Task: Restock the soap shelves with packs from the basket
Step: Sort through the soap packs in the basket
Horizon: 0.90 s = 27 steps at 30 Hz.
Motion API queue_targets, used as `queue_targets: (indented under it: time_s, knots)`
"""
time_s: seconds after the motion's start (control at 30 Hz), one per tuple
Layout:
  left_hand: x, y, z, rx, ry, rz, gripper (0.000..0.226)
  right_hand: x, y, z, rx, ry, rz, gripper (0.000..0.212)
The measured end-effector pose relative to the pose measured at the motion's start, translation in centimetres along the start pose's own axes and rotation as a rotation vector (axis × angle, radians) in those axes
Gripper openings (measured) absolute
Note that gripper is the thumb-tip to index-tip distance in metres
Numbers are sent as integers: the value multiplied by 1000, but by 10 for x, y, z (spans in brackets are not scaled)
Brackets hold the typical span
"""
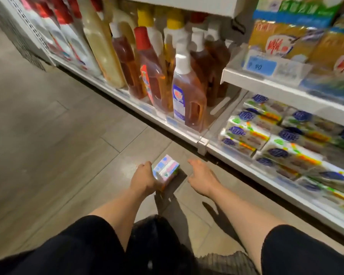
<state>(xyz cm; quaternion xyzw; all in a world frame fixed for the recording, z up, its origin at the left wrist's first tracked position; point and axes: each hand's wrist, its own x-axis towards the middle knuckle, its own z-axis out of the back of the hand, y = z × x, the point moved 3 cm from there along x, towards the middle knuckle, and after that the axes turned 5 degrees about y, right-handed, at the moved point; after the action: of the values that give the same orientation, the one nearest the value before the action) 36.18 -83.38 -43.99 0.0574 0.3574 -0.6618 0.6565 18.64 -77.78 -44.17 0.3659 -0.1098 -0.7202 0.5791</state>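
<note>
My left hand [142, 180] grips a small pink, blue and white soap pack [165, 170] above the floor, in the lower middle of the head view. My right hand [202, 177] hovers just right of the pack with relaxed, spread fingers and holds nothing. The bottom soap shelf [246, 167] at the right holds rows of white wrapped soap packs [246, 133] with blue logos. No basket can be made out; a dark shape lies under my hands.
Tall brown, white and red-capped detergent bottles [187, 102] fill the bottom shelf to the left of the soap. A higher shelf [270, 84] with yellow packs [282, 42] and a blue price tag [259, 65] juts out above the soap. Grey tiled floor [48, 135] stretches left.
</note>
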Motion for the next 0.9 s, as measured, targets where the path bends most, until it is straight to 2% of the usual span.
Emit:
queue_targets:
  time_s: [0.13,0.23,0.4,0.57,0.67,0.7,0.8,0.9]
  knots:
    - [25,12,-30,-13,-70,-5,99,33,-4,-21,21,83,-4,65]
    - [33,20,-48,-53,-86,-20,103,46,-7,-36,89,119,7,71]
    - [42,23,-54,-156,-140,-42,80,49,-7,-40,140,151,34,72]
    - [28,14,-25,-472,-4,-72,70,37,-7,-12,138,121,57,87]
    - [6,-4,4,-756,118,-80,29,19,1,21,151,91,124,98]
    - [-4,-11,13,-824,161,-66,24,11,4,34,176,71,148,100]
    - [-33,-33,42,-952,269,-98,33,-18,19,74,273,-23,227,103]
    - [-62,-59,70,-969,357,-97,38,-54,37,115,291,-133,355,104]
